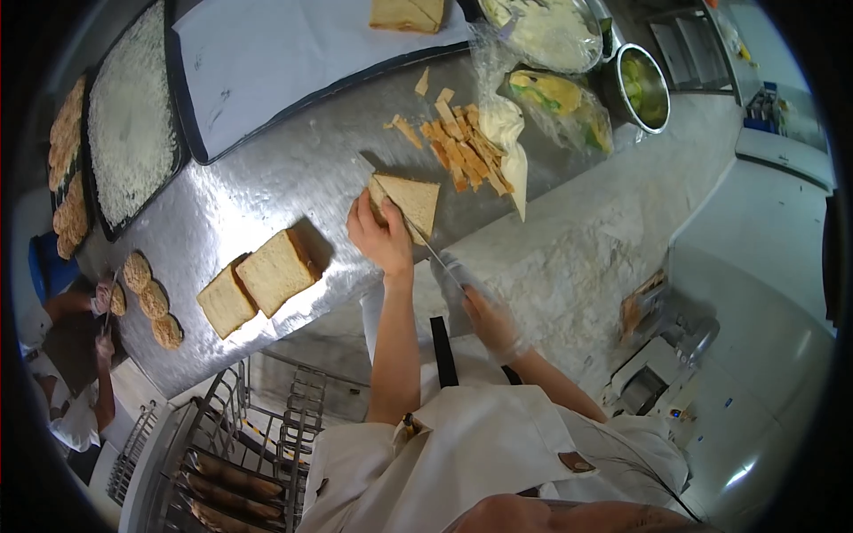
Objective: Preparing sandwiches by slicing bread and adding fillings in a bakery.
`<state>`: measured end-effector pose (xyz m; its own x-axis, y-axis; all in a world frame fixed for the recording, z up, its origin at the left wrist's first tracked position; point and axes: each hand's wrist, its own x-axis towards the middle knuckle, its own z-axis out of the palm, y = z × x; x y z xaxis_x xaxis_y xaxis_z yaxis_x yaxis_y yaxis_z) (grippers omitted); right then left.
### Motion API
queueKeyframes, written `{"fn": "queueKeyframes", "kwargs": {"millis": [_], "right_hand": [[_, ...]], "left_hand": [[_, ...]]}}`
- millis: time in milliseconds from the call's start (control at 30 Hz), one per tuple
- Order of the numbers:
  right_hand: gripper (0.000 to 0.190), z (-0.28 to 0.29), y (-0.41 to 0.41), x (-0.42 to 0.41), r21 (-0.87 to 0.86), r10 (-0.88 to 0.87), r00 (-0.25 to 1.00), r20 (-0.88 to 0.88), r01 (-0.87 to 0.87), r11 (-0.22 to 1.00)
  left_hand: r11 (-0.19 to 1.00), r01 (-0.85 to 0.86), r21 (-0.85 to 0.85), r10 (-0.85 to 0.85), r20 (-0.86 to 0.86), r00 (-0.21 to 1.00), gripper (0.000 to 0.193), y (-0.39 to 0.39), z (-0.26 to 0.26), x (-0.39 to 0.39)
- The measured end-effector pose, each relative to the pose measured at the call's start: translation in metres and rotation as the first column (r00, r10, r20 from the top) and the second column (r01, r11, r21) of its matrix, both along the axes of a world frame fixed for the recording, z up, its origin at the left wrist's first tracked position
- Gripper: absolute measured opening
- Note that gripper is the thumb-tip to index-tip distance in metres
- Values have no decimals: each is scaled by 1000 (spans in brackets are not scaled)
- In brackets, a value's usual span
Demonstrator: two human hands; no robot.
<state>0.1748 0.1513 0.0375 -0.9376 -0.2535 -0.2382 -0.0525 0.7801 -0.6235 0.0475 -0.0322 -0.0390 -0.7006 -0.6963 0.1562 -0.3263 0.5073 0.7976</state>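
On the steel worktable [333, 146] lies a stack of crustless-looking bread slices [416, 200]. My left hand [381, 230] presses on its left part, fingers spread over the near-left side. A long-bladed knife [433, 252] runs diagonally across the bread, and my right hand [492, 323], in a clear plastic glove, grips its handle past the table's near edge. Cut crust strips [466, 146] lie in a pile to the right of the bread. Beside them rests a piping bag of pale cream [513, 153]. Two stacks of sliced bread [276, 272] [226, 298] stand to the left.
A paper-lined tray [266, 73] with a bread piece [406, 14] is at the back; a tray of white shreds [133, 120] stands left of it. A steel pot [643, 90] is back right. Round coated buns [153, 300] lie near a co-worker's hands [103, 300]. A wire rack [266, 413] stands below.
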Motion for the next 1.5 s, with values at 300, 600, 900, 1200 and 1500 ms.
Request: {"fn": "queueKeyframes", "kwargs": {"millis": [300,600,900,1200,1500], "right_hand": [[28,-1,-26,-48,106,-16,978,210,-7,994],[28,-5,-1,-19,37,16,965,263,-27,999],[30,-27,17,14,-155,-38,999,36,43,987],[35,-47,-18,-33,9,43,995,90,-44,999],[36,-38,-3,-19,100,60,979,196,-81,992]], "left_hand": [[999,42,-30,-43,-23,999,33,2,-5,-1],[995,48,-92,-48,3,999,34,0,-5,2],[1000,1,14,0,-35,999,35,1,-7,0],[1000,9,12,-8,-45,999,35,3,-6,-1],[999,0,40,2,-41,999,37,5,-3,0]]}}
